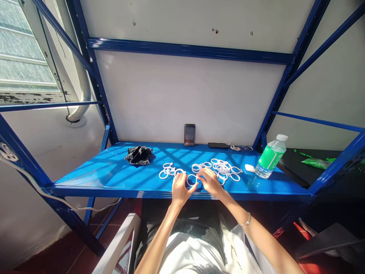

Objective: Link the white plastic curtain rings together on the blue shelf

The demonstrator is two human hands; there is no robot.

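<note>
Both hands meet over the front edge of a blue metal shelf [114, 173]. My left hand [179, 188] and my right hand [211, 182] pinch the two sides of one white plastic ring [191, 180] between their fingertips. To the right of it lies a pile of several white rings [224, 167]. A smaller cluster of white rings [169, 170] lies to the left of my left hand. A bracelet is on my right wrist.
A crumpled black bag [139, 155] lies at the left rear of the shelf. A small dark box [189, 134], a black phone [218, 145] and a cable stand by the back wall. A green-labelled water bottle [270, 156] and a small white case [249, 168] sit at the right.
</note>
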